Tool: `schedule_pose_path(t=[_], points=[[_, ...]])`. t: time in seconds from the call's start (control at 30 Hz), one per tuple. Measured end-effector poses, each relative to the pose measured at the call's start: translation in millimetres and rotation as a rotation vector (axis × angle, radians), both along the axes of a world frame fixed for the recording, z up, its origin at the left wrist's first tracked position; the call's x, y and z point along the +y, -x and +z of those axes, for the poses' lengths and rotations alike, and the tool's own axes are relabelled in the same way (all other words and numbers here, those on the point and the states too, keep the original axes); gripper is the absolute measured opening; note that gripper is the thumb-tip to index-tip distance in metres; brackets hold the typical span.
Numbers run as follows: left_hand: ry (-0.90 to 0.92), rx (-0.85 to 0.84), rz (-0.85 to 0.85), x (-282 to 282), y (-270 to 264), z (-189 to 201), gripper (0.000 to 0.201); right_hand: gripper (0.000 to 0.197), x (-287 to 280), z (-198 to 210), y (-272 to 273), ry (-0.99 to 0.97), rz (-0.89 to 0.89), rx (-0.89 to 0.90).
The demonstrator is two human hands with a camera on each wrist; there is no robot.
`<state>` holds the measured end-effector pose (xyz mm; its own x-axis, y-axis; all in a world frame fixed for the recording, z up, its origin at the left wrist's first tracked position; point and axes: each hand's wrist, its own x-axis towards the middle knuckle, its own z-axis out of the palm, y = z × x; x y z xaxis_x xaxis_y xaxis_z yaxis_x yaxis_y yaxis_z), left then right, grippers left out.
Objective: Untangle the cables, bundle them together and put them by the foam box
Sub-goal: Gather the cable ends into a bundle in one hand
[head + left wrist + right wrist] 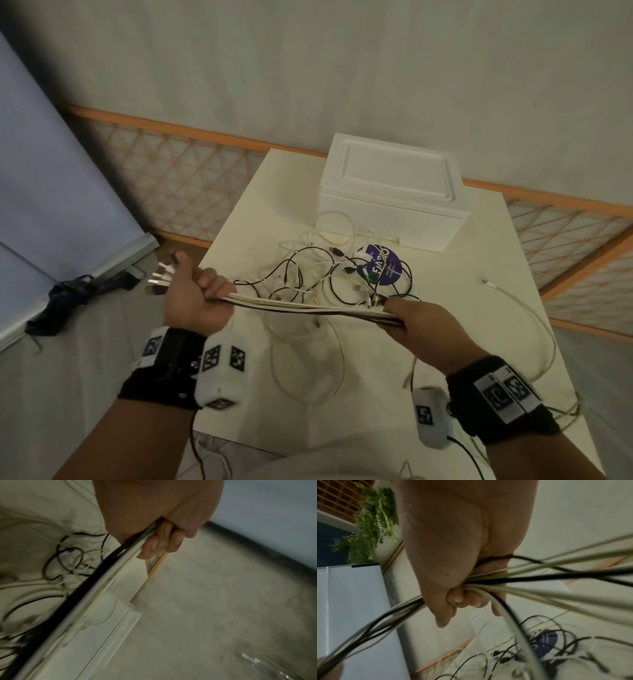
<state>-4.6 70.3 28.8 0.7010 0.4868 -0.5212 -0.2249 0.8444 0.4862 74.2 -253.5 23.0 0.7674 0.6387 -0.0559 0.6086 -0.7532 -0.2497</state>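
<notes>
A straight bundle of white and black cables (308,306) stretches between my two hands above the table. My left hand (197,301) grips one end, with several plugs (161,275) sticking out past the thumb. My right hand (411,318) grips the bundle further along (488,580). Loose loops of black and white cable (325,274) lie tangled on the table behind the bundle, and more hang off the near right side. The white foam box (394,192) stands at the back of the table. In the left wrist view my fingers (163,540) curl round the cables (96,577).
A purple round sticker or disc (383,269) lies under the tangle in front of the box. The cream table (513,257) stands against an orange lattice rail (178,178). A blue panel (51,171) leans at the left over grey floor.
</notes>
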Motion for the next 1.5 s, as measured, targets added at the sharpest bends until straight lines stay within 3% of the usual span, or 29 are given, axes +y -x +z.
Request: schedule_pose_path(t=[0.17,0.33,0.37,0.4,0.47,0.5,0.53,0.57,0.63,0.7,0.73,0.83,0.9,1.0,1.13,1.27,1.4,1.5], points=[[-0.036,0.157,0.097,16.4,11.8,-9.1,0.058,0.014,-54.5,-3.2,-23.5,0.247,-0.212,0.139],[-0.028,0.378,0.101,-7.1,29.2,-59.1,0.045,0.006,-86.5,-30.3,-29.3,0.508,-0.188,0.332],[-0.021,0.416,0.069,-12.2,34.1,-68.5,0.042,0.021,-92.3,-33.1,-30.5,0.557,-0.181,0.399],[-0.013,0.448,0.028,-17.1,39.4,-76.3,0.04,0.049,-96.3,-34.3,-31.4,0.602,-0.179,0.481],[-0.005,0.482,-0.031,-23.9,48.5,-89.6,0.033,0.105,-92.0,-26.2,-32.7,0.495,-0.198,0.642],[-0.007,0.487,-0.035,-25.3,52.0,-93.7,0.03,0.119,-83.9,-21.4,-35.6,0.354,-0.194,0.65],[-0.006,0.487,-0.031,-25.6,54.9,-97.0,0.029,0.122,-73.2,-18.1,-38.8,0.208,-0.185,0.606],[0.002,0.485,-0.021,-24.9,57.7,-98.5,0.027,0.112,-59.1,-17.4,-42.0,0.091,-0.174,0.53],[0.016,0.489,0.003,-23.1,63.1,-99.2,0.02,0.069,-18.9,-11.0,-41.5,-0.065,-0.151,0.414],[0.018,0.491,0.021,-22.1,68.1,-97.6,0.014,0.034,31.1,-7.1,-30.6,-0.05,-0.008,0.36],[0.018,0.491,0.023,-22.1,70.0,-96.4,0.016,0.027,56.6,-8.0,-20.8,-0.028,0.109,0.351],[0.009,0.481,0.018,-24.0,73.7,-92.3,0.035,0.028,123.1,-30.5,15.0,0.033,0.418,0.348],[-0.008,0.479,0.022,-24.3,77.7,-90.7,0.042,0.028,156.1,-46.9,35.3,0.143,0.469,0.276],[0.008,0.456,0.027,-18.7,87.1,-87.6,0.037,0.026,176.6,-60.7,45.3,0.333,0.315,0.198],[0.012,0.441,0.032,-0.2,101.9,-82.2,0.029,0.03,156.2,-70.9,29.0,0.288,0.058,0.126],[-0.008,0.439,-0.011,13.3,104.6,-79.7,0.027,0.032,128.7,-88.8,11.6,0.298,0.04,0.03],[-0.029,0.419,-0.081,11.8,88.3,-73.7,0.028,0.027,120.8,-95.8,1.0,0.284,0.02,0.17],[-0.049,0.371,-0.156,7.0,69.7,-64.8,0.03,0.026,118.0,-83.8,-4.2,0.088,-0.114,0.247]])
